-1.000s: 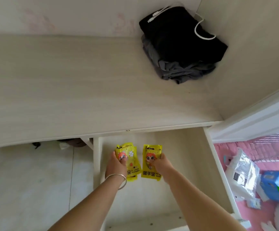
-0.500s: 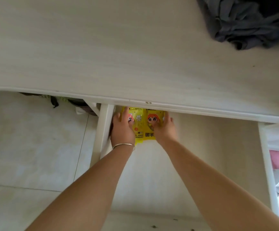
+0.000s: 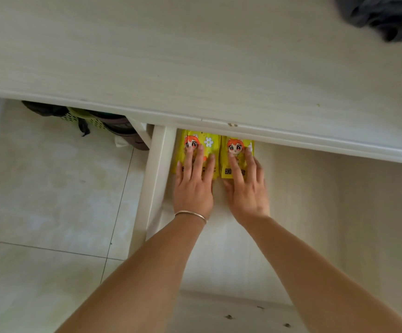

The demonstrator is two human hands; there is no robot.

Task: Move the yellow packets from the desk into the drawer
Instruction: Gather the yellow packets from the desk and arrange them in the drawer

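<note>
Yellow packets (image 3: 213, 153) lay flat in the drawer (image 3: 303, 212), in its back left corner, partly under the edge of the tabletop (image 3: 195, 56). In the head view, the only one, we saw two side by side. Our left hand (image 3: 193, 188) pressed on the left one with straight fingers and gripped nothing; our right hand (image 3: 246, 191) did the same on the right one. We judged that the placing step was nearly finished. The next move called only for lifting both hands away without dragging the packets, and then perhaps closing the drawer.
</note>
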